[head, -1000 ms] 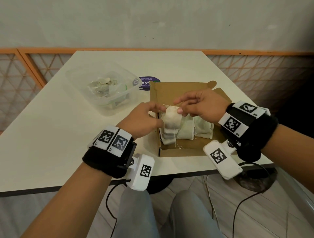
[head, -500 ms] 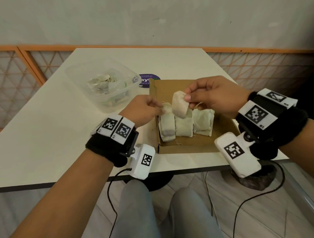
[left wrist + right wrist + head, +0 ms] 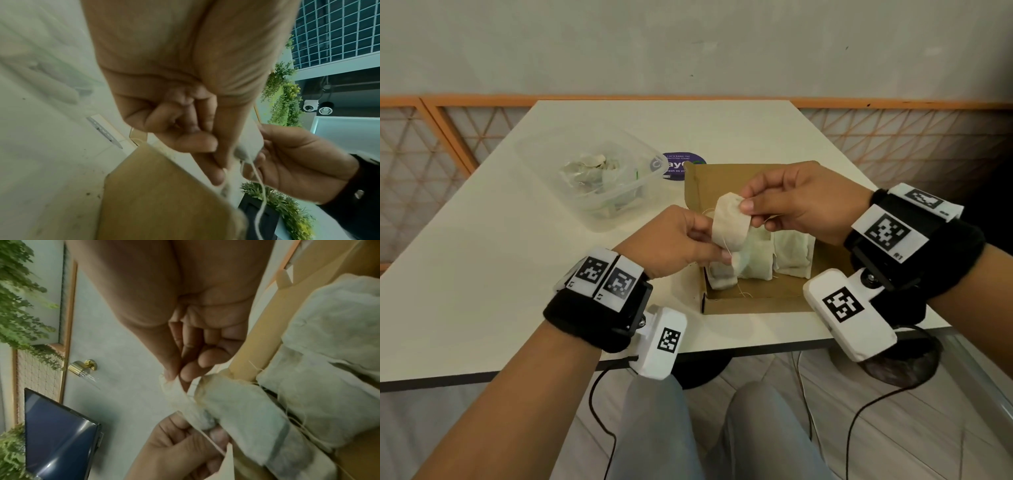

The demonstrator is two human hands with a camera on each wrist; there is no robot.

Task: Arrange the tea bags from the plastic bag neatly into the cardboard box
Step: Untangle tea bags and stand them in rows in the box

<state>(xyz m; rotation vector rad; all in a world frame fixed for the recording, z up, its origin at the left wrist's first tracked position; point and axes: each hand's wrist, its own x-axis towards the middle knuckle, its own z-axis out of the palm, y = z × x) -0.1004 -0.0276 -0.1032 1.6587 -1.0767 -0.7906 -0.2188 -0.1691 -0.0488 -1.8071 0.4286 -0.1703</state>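
Observation:
One pale tea bag (image 3: pixel 731 224) hangs above the left part of the open cardboard box (image 3: pixel 753 303). My right hand (image 3: pixel 745 208) pinches its top edge between thumb and forefinger. My left hand (image 3: pixel 719 247) pinches its lower end, where a thin string (image 3: pixel 259 186) trails down. In the right wrist view the held tea bag (image 3: pixel 186 404) stretches from my right hand (image 3: pixel 177 376) down to my left hand (image 3: pixel 185 446). Three stacks of tea bags (image 3: pixel 789 255) stand side by side in the box. Further tea bags lie in a plastic bag (image 3: pixel 592 171) at the back left.
The plastic bag sits in a clear plastic tub (image 3: pixel 619 209) left of the box. A round purple sticker (image 3: pixel 681 164) lies on the white table (image 3: pixel 482 260) behind the box. The box stands close to the table's front edge. Cables hang below it.
My right hand has lifted the tea bag up off the left stack in the box. My left hand rose with it and now pinches its lower end.

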